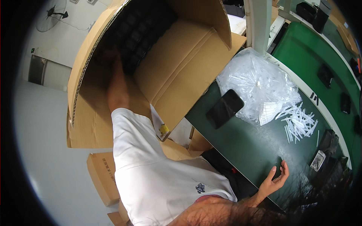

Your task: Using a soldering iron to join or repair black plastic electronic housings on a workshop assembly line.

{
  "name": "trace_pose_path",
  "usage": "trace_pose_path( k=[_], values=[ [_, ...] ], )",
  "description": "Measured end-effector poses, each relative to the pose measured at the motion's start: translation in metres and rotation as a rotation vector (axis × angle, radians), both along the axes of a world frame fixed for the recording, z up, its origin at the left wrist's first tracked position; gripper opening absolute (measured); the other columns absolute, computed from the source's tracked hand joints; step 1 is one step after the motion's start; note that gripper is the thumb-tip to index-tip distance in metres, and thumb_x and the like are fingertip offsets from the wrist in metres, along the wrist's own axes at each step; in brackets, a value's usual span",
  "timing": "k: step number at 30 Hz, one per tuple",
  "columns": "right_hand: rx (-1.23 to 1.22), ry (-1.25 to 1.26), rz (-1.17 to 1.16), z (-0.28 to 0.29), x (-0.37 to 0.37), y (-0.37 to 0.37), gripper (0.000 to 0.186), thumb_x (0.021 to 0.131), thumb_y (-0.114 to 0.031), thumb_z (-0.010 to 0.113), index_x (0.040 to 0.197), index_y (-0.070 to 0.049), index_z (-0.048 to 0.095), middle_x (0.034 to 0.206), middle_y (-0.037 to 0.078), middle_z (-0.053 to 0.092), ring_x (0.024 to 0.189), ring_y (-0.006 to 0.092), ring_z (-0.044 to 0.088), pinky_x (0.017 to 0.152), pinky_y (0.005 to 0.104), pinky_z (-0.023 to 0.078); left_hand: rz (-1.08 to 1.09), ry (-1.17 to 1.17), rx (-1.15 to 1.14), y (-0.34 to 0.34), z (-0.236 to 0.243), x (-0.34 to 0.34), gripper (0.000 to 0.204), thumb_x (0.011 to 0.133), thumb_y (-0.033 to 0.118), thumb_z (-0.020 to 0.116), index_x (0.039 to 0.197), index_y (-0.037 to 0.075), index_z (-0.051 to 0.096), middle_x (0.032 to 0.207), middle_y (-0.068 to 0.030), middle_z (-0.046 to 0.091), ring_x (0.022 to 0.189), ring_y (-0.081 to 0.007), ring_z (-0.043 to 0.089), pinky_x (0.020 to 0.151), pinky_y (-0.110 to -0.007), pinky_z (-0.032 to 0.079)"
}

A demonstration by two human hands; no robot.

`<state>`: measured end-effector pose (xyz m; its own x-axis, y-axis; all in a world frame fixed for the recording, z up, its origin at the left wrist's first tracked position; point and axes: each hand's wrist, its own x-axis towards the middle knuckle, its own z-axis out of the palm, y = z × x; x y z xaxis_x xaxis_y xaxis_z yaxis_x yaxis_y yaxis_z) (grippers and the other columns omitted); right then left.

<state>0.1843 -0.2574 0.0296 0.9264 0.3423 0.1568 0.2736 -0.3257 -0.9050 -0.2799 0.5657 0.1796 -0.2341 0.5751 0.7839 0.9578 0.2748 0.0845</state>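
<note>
My left hand [113,54] reaches deep into a large open cardboard box [177,71], near dark moulded trays [147,37]; its fingers are lost in shadow. My right hand [277,177] is open at the near edge of the green table [241,150], fingers loosely curved, holding nothing. On that table lie a black phone [225,108], a clear plastic bag [250,75] with a paper label and a scattered pile of thin white strips [299,124]. Right of my hand is a black object with a small metal case [317,160], partly hidden by hair.
Folded cardboard boxes [102,179] stand below the large box on the left. A white post [257,22] and rail separate a second green surface [301,45] holding dark items at the right. A fan [51,19] hangs on the wall at upper left.
</note>
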Motion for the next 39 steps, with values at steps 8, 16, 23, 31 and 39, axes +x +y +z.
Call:
trace_pose_path(
  k=[8, 16, 23, 31, 39],
  values=[
    [0.079, 0.035, 0.012, -0.002, 0.0, -0.001, 0.039, 0.096, 0.001, 0.063, 0.134, 0.004, 0.057, 0.132, 0.019, 0.064, 0.123, 0.0258, 0.06, 0.106, 0.0369, 0.043, 0.097, 0.02, 0.02, -0.047, 0.006, 0.026, 0.092, 0.087, 0.071, 0.064, 0.153, 0.01, 0.049, 0.15, -0.0221, 0.055, 0.139, -0.0424, 0.051, 0.115, -0.056, 0.04],
    [0.261, 0.104, 0.006, -0.002, 0.0, -0.006, 0.037, 0.093, 0.003, 0.064, 0.13, 0.006, 0.059, 0.127, 0.019, 0.066, 0.118, 0.0254, 0.062, 0.103, 0.0361, 0.045, 0.06, -0.326, 0.329, -0.103, 0.002, 0.074, 0.096, 0.079, 0.075, 0.069, 0.154, 0.02, 0.05, 0.158, -0.0257, 0.043, 0.143, -0.0655, 0.024, 0.116, -0.074, 0.021],
    [0.252, 0.078, 0.065, -0.001, 0.0, -0.005, 0.037, 0.093, 0.001, 0.066, 0.129, 0.005, 0.061, 0.126, 0.018, 0.067, 0.117, 0.0253, 0.063, 0.104, 0.0366, 0.046, -0.243, -0.434, 0.53, -0.204, -0.01, 0.125, 0.078, 0.075, 0.037, 0.084, 0.144, 0.015, 0.055, 0.148, -0.0335, 0.04, 0.137, -0.054, 0.036, 0.114, -0.064, 0.031],
    [0.296, 0.065, 0.124, 0.017, -0.009, 0.003, 0.06, 0.09, -0.002, 0.072, 0.145, -0.001, 0.048, 0.137, 0.019, 0.06, 0.125, 0.0261, 0.059, 0.107, 0.0384, 0.047, -0.963, -0.603, 0.389, -0.421, -0.048, 0.241, 0.051, 0.082, 0.007, 0.077, 0.13, 0.008, 0.061, 0.15, -0.0247, 0.036, 0.138, -0.0396, 0.04, 0.116, -0.048, 0.036],
    [0.545, 0.288, 0.544, 0.055, -0.041, 0.064, 0.116, 0.066, -0.025, 0.097, 0.16, -0.009, 0.031, 0.156, 0.015, 0.037, 0.14, 0.0268, 0.044, 0.109, 0.0439, 0.047, -1.933, -0.539, -0.13, -0.646, -0.11, 0.316, 0.076, 0.068, 0.012, 0.088, 0.138, 0.012, 0.058, 0.152, -0.024, 0.029, 0.133, -0.0438, 0.044, 0.107, -0.051, 0.046]
  ],
)
